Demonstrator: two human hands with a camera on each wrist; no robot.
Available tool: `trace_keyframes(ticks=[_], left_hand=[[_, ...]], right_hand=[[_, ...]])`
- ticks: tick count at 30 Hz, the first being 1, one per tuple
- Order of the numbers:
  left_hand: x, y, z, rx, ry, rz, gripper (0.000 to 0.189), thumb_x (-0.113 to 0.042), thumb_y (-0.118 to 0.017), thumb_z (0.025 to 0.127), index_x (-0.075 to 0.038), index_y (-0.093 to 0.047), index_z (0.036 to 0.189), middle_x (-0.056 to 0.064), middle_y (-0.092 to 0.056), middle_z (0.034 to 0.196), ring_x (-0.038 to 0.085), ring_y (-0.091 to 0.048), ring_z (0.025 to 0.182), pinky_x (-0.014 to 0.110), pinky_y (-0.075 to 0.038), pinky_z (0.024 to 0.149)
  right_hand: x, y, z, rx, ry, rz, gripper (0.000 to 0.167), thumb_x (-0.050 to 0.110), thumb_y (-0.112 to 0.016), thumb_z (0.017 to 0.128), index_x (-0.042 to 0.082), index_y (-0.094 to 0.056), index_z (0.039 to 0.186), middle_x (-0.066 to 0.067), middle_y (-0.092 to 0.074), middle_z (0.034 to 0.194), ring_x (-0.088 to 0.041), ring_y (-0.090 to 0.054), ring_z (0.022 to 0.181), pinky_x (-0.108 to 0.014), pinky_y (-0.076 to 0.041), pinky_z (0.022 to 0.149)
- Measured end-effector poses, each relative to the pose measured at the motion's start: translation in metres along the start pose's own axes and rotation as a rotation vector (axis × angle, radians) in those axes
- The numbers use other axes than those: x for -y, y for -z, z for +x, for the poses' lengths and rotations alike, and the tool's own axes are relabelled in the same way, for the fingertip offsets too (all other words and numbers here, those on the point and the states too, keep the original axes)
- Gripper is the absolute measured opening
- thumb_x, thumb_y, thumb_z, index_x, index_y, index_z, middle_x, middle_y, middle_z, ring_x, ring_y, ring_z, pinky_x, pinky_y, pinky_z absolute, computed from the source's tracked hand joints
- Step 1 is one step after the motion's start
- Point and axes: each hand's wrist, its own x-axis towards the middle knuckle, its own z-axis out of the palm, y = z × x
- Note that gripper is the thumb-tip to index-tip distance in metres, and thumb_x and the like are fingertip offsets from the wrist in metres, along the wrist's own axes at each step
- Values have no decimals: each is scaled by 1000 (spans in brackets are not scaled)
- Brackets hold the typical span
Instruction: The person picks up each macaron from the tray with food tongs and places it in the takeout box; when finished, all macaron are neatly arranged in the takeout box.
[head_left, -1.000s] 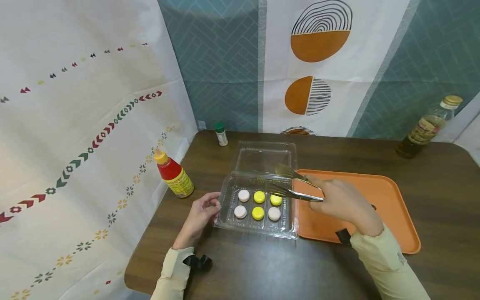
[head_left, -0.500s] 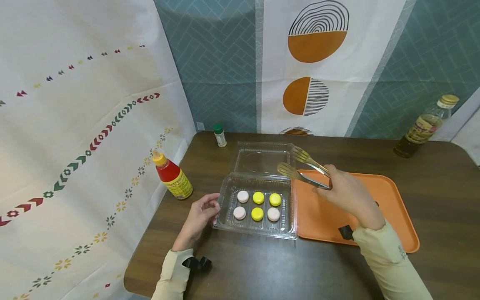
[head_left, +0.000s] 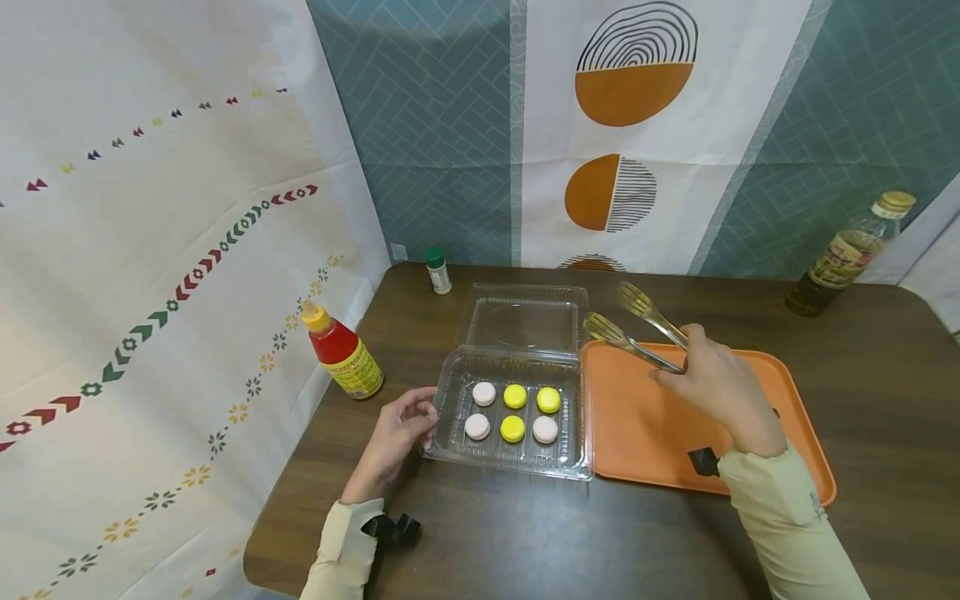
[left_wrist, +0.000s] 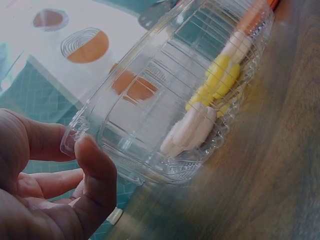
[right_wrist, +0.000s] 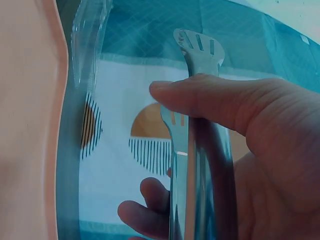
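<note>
My left hand (head_left: 402, 429) pinches the left edge of an open clear plastic clamshell box (head_left: 457, 446); in the left wrist view, thumb and finger hold its corner tab (left_wrist: 75, 135). Three yellow macarons (head_left: 514, 396) and three pale pink macarons (head_left: 483, 394) sit in two rows inside. The lid (head_left: 528, 321) lies folded back behind. Over an orange tray (head_left: 630, 433), my right hand (head_left: 723, 387) grips metal tongs (head_left: 645, 333). Their slotted tips are spread apart with nothing between them, and point toward the back left. The right wrist view shows the thumb across one tong arm (right_wrist: 207, 165).
A red and yellow sauce bottle (head_left: 345, 354) stands left of the box. A small green-capped shaker (head_left: 438, 272) is at the back left. At the back right stands an oil bottle (head_left: 847, 258). Patterned cloth hangs behind and to the left of the brown table (head_left: 525, 533).
My right hand has lifted the tongs from over the box and moved them back and right, over the tray. The macarons stay in place. My left hand keeps its hold on the box.
</note>
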Motion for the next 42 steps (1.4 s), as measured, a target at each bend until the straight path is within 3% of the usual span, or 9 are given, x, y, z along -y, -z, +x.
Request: trace_keyframes(ticks=[8,16,20,26,34,42], left_hand=[[0,0,-1,8,3,0,43,7,-57,95,6,-53,137,16,-59,98,18,-53,68,25,-50,59],[-1,-1,-1,0,3,3,42,7,-57,95,6,-53,137,16,-59,97,19,-53,66,25,-49,59],[-1,-1,-1,-5,3,3,42,7,-58,95,6,-53,137,17,-59,98,19,-53,67,25,-49,59],[0,0,-1,3,11,3,43,6,-58,95,5,-53,138,18,-59,98,19,-53,67,25,-50,59],[0,0,-1,-2,6,6,42,7,-58,95,6,-54,137,17,-59,97,20,-53,67,25,-50,59],[0,-1,0,-4,9,10,42,8,-57,95,6,-54,136,17,-58,96,20,-52,67,26,-49,59]], right_hand=[[-14,8,0,17,-62,35,90,35,-70,93,-18,-21,145,-17,-60,83,-24,-56,61,-38,-44,51],[-26,17,-3,4,-102,50,87,37,-70,92,-19,-20,137,-17,-58,80,-26,-54,60,-38,-42,51],[-33,22,-4,15,-157,54,90,42,-70,92,-18,-19,135,-19,-58,83,-32,-57,67,-42,-44,55],[-47,30,-9,32,-242,81,97,48,-65,94,-21,-13,138,-34,-55,98,-45,-59,81,-49,-47,62],[-68,42,-15,15,-300,89,97,49,-64,94,-24,-15,132,-37,-49,97,-44,-55,78,-47,-46,60],[-94,47,-22,-3,-324,56,88,50,-67,91,-22,-25,118,-37,-49,92,-52,-55,82,-54,-45,63]])
